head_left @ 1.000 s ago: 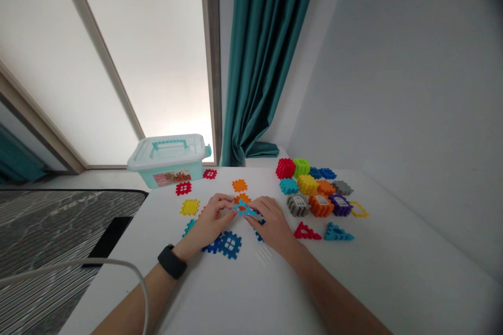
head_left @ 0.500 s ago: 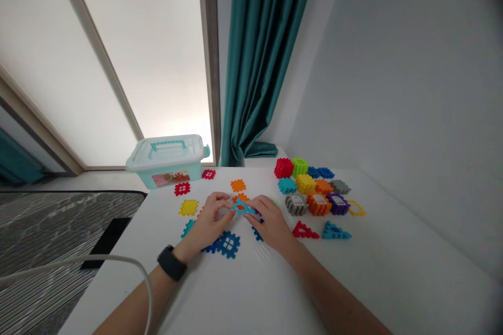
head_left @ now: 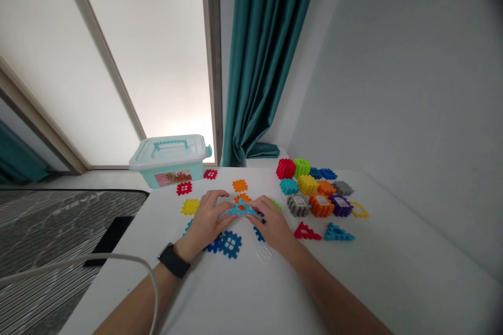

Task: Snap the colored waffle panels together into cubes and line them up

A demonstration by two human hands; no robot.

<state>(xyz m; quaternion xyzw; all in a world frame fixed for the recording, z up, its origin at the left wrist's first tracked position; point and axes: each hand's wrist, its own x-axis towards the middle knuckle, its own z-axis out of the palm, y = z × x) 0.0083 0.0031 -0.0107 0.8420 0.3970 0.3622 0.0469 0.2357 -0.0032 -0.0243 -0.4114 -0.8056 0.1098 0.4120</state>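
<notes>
A light-blue triangular interlocking tile [head_left: 236,210] is held between my two hands, just above the table. My left hand [head_left: 208,221], with a black watch at the wrist, pinches its left corner between thumb and fingers. At its right corner, the fingers of my right hand [head_left: 274,223] are closed on it. Just behind it lies an orange tile [head_left: 242,197], partly covered. Dark blue window tiles [head_left: 230,244] lie below my left hand. Beside my right wrist is a white slatted piece [head_left: 264,253]. Other tiles are partly hidden under both hands.
Stacked tiles, among them a red stack [head_left: 285,168] and an orange stack [head_left: 321,204], stand on the right. Red [head_left: 307,231] and blue triangles [head_left: 339,232] lie in front of them. A lidded tub [head_left: 172,162] is at the back left. A white cable [head_left: 129,257] crosses my left forearm.
The light-blue triangle stays between my hands, with its tilt slightly changed. My left fingers have spread and shifted a little. The whole view has moved slightly.
</notes>
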